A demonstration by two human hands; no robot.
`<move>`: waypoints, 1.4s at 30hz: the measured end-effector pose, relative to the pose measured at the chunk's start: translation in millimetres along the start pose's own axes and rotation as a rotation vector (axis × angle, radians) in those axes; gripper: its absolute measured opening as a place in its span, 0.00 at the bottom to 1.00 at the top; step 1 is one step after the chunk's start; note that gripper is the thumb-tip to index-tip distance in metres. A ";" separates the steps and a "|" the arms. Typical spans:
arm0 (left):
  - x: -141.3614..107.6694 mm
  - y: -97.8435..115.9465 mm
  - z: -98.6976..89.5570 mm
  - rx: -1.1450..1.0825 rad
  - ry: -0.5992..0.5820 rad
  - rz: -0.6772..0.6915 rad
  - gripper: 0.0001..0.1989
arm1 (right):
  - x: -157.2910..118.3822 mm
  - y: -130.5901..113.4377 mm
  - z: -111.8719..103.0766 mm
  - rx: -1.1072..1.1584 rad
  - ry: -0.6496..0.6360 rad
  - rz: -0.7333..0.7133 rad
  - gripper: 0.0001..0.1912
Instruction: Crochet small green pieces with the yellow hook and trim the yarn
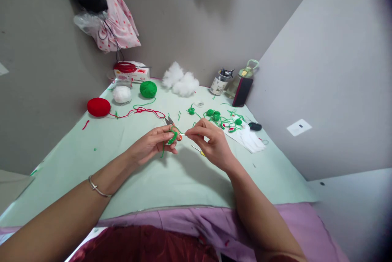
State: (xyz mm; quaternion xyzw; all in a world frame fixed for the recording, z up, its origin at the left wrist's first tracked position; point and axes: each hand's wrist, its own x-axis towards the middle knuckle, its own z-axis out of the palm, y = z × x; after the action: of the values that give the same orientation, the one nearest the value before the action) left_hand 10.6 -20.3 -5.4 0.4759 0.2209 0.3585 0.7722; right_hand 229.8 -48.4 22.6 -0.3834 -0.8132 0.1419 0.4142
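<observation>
My left hand [154, 143] pinches a small green crocheted piece [172, 137] between thumb and fingers, and a loose green yarn tail hangs below it. Just to the right, my right hand [210, 141] is closed on a thin needle [181, 134], whose far end meets the green piece. Scissors [169, 121] with orange handles lie behind my left hand, partly hidden by it. A hook with a yellow handle [202, 153] rests on the table under my right hand.
On the table [147, 188] stand red yarn [98, 107], white yarn [122, 94], green yarn [148, 89], white stuffing [180, 80], a pen cup [218, 84], a phone [243, 92] and a bottle [234, 86]. Green crocheted bits [216, 115] lie near white tissue [246, 138].
</observation>
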 end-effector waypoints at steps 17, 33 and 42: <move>1.6 -5.3 6.5 -0.011 0.084 0.002 0.10 | 0.8 1.3 17.6 0.159 0.043 0.193 0.04; -2.9 -17.5 17.5 0.642 0.456 0.464 0.06 | 4.5 -1.0 26.2 0.519 0.014 0.528 0.11; -4.0 -19.3 14.9 0.782 0.500 0.612 0.04 | 6.1 1.9 27.4 0.719 -0.086 0.619 0.14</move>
State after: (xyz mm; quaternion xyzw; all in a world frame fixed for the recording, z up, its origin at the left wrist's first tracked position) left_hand 24.8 -37.5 -16.0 0.6698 0.3658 0.5597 0.3229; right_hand 207.1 -40.2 8.1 -0.4338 -0.5765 0.5470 0.4247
